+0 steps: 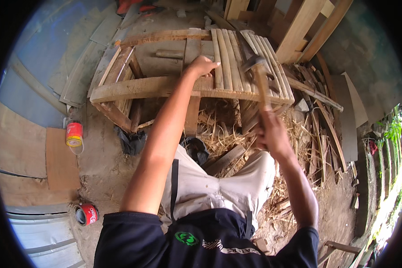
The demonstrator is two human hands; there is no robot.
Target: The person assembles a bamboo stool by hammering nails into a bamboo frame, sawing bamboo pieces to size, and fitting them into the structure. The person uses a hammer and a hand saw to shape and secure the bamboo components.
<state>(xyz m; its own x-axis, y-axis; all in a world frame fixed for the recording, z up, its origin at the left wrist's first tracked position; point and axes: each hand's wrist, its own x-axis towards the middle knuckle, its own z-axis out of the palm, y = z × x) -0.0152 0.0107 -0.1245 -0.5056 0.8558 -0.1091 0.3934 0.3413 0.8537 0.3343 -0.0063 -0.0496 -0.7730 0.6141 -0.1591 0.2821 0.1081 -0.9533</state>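
A wooden bench frame stands before me, its right part covered by a row of split bamboo slats. My left hand is closed at the edge of the leftmost slat, thumb toward the slat. Whatever its fingers pinch is too small or hidden to name. In my right hand is a hammer, gripped by its wooden handle. The hammer's metal head is above the slats toward the right, slightly blurred. Left of my left hand, the frame's rails and a crosspiece show without slats.
Bamboo shavings and offcuts litter the floor beneath the bench. Scrap strips are piled at the right, and boards lean at the back right. On the left are a red-and-yellow can and a red can.
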